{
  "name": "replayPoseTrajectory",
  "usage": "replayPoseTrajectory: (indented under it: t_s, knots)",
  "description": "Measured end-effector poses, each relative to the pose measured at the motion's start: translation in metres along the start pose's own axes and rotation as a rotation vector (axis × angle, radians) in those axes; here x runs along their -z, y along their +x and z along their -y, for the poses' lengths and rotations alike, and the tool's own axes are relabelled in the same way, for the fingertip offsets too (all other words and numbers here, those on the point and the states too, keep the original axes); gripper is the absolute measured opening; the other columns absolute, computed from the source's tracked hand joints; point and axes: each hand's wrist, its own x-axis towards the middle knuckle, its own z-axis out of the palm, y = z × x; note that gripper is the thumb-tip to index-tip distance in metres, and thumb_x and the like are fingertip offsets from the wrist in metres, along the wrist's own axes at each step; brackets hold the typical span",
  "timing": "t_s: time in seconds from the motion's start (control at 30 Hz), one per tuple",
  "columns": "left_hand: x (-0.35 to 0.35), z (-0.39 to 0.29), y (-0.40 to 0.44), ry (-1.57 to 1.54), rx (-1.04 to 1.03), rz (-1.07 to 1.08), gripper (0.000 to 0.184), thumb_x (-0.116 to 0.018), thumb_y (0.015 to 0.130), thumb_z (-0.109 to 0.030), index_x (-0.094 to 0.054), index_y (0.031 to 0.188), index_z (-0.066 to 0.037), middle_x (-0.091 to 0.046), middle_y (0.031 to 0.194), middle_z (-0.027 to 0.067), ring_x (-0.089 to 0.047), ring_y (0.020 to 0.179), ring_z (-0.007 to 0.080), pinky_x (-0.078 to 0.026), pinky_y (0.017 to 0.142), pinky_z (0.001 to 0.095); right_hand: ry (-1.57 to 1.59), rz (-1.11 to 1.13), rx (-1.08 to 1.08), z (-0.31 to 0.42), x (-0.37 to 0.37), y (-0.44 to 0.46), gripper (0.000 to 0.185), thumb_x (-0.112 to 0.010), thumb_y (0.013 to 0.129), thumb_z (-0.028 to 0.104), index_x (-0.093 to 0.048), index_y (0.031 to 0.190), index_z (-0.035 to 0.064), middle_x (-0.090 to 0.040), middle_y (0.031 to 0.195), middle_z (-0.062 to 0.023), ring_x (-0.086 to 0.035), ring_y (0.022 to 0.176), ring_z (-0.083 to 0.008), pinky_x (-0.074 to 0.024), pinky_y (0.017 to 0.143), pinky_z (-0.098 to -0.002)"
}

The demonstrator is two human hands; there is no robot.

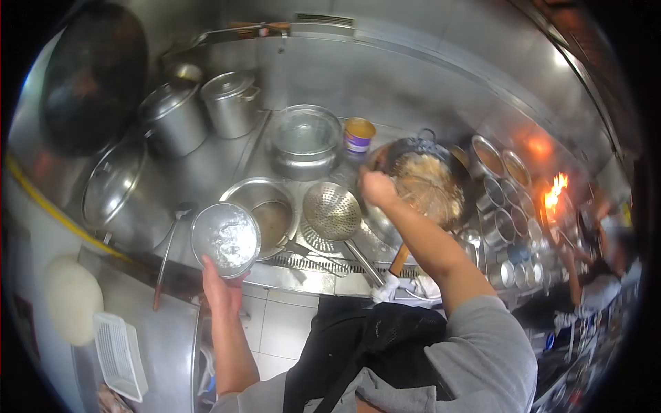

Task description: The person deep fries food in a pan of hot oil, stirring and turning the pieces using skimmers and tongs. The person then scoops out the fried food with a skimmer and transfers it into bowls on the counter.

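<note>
My left hand (222, 286) grips a metal bowl (227, 239) by its near edge. White powder or paste coats the bowl's inside. My right hand (379, 187) is closed at the left side of a dark wok (451, 155); whatever its fingers hold, if anything, cannot be made out. Brownish food (428, 182) in bubbling liquid fills the wok. Between my hands lies a perforated strainer (332, 210), its handle pointing toward me. Behind the bowl, a round pot (292, 237) contains murky liquid.
At the back stand a lidded pot (231, 103), a pot of clear liquid (281, 162) and a purple-labelled tin (359, 138). Several metal seasoning containers (492, 193) crowd the right. Beyond them, flames (554, 193) rise near another person (606, 268). A ladle (165, 261) lies left.
</note>
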Motion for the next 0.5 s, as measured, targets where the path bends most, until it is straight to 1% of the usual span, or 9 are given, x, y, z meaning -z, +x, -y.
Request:
replayPoseTrajectory:
  t_s: [0.03, 0.1, 0.13, 0.23, 0.3, 0.37, 0.4, 0.43, 0.5]
  knots:
    - [-0.008, 0.002, -0.002, 0.022, 0.013, 0.032, 0.060, -0.050, 0.099, -0.056, -0.052, 0.132, -0.006, -0.067, 0.115, 0.0091, -0.070, 0.089, 0.0220, -0.060, 0.059, 0.0340, -0.038, 0.117, 0.001, -0.011, -0.017, -0.007, 0.035, -0.054, 0.095, 0.022, -0.057, 0.124, 0.0025, -0.069, 0.102, -0.0260, -0.068, 0.097, -0.0438, -0.0549, 0.083, -0.0535]
    - [-0.026, 0.010, -0.004, -0.010, 0.027, 0.187, 0.061, -0.051, 0.099, -0.056, -0.050, 0.134, -0.006, -0.067, 0.118, 0.0095, -0.070, 0.091, 0.0224, -0.060, 0.058, 0.0338, 0.004, 0.081, 0.066, -0.019, -0.003, -0.023, 0.045, -0.060, 0.093, 0.024, -0.052, 0.132, 0.0038, -0.069, 0.098, -0.0263, -0.067, 0.095, -0.0435, -0.0529, 0.084, -0.0535]
    - [-0.025, 0.011, -0.001, 0.056, 0.079, 0.264, 0.065, -0.045, 0.102, -0.054, -0.038, 0.147, -0.008, -0.053, 0.139, 0.0124, -0.059, 0.119, 0.0309, -0.055, 0.078, 0.0463, 0.045, 0.059, 0.075, -0.024, 0.014, -0.038, 0.045, -0.060, 0.092, 0.023, -0.054, 0.133, 0.0037, -0.069, 0.102, -0.0262, -0.066, 0.097, -0.0425, -0.0521, 0.085, -0.0527]
    - [-0.043, 0.015, -0.010, 0.069, 0.057, 0.291, 0.067, -0.045, 0.102, -0.054, -0.035, 0.149, -0.008, -0.049, 0.143, 0.0123, -0.055, 0.124, 0.0312, -0.054, 0.083, 0.0466, 0.185, -0.010, 0.062, -0.054, 0.084, -0.097, 0.045, -0.062, 0.093, 0.025, -0.058, 0.132, 0.0037, -0.068, 0.112, -0.0251, -0.066, 0.104, -0.0407, -0.0520, 0.091, -0.0476]
    - [-0.053, 0.013, -0.019, 0.086, 0.106, 0.329, 0.067, -0.044, 0.103, -0.052, -0.032, 0.152, -0.009, -0.042, 0.151, 0.0126, -0.046, 0.134, 0.0314, -0.045, 0.101, 0.0508, 0.271, -0.007, -0.053, -0.089, 0.131, -0.155, 0.048, -0.064, 0.092, 0.026, -0.058, 0.133, 0.0031, -0.067, 0.116, -0.0242, -0.064, 0.108, -0.0409, -0.0505, 0.094, -0.0461]
    - [-0.060, 0.019, -0.024, 0.080, 0.101, 0.347, 0.067, -0.044, 0.103, -0.052, -0.031, 0.153, -0.009, -0.040, 0.152, 0.0126, -0.045, 0.135, 0.0316, -0.043, 0.102, 0.0530, 0.362, -0.107, -0.046, -0.136, 0.169, -0.225, 0.048, -0.066, 0.091, 0.025, -0.059, 0.133, 0.0033, -0.067, 0.118, -0.0239, -0.065, 0.109, -0.0388, -0.0503, 0.094, -0.0424]
    - [-0.066, 0.021, -0.030, 0.087, 0.109, 0.351, 0.067, -0.044, 0.103, -0.052, -0.031, 0.153, -0.009, -0.040, 0.152, 0.0126, -0.045, 0.135, 0.0316, -0.043, 0.102, 0.0530, 0.434, -0.110, -0.132, -0.162, 0.182, -0.262, 0.047, -0.067, 0.090, 0.023, -0.060, 0.132, 0.0027, -0.067, 0.119, -0.0236, -0.066, 0.111, -0.0355, -0.0494, 0.095, -0.0397]
    - [-0.074, 0.023, -0.038, 0.096, 0.099, 0.359, 0.067, -0.043, 0.103, -0.052, -0.030, 0.153, -0.009, -0.040, 0.153, 0.0128, -0.044, 0.136, 0.0317, -0.042, 0.103, 0.0531, 0.549, -0.126, -0.185, -0.190, 0.186, -0.301, 0.046, -0.067, 0.090, 0.019, -0.060, 0.133, 0.0034, -0.072, 0.108, -0.0186, -0.069, 0.094, -0.0246, -0.0515, 0.085, -0.0355]
    - [-0.091, 0.033, -0.056, 0.106, 0.097, 0.372, 0.068, -0.043, 0.103, -0.052, -0.030, 0.153, -0.009, -0.039, 0.153, 0.0129, -0.043, 0.136, 0.0318, -0.042, 0.103, 0.0532, 0.684, -0.055, -0.515, -0.212, 0.210, -0.379, 0.045, -0.067, 0.089, 0.012, -0.060, 0.133, 0.0014, -0.070, 0.094, -0.0105, -0.063, 0.078, -0.0136, -0.0512, 0.075, -0.0306]
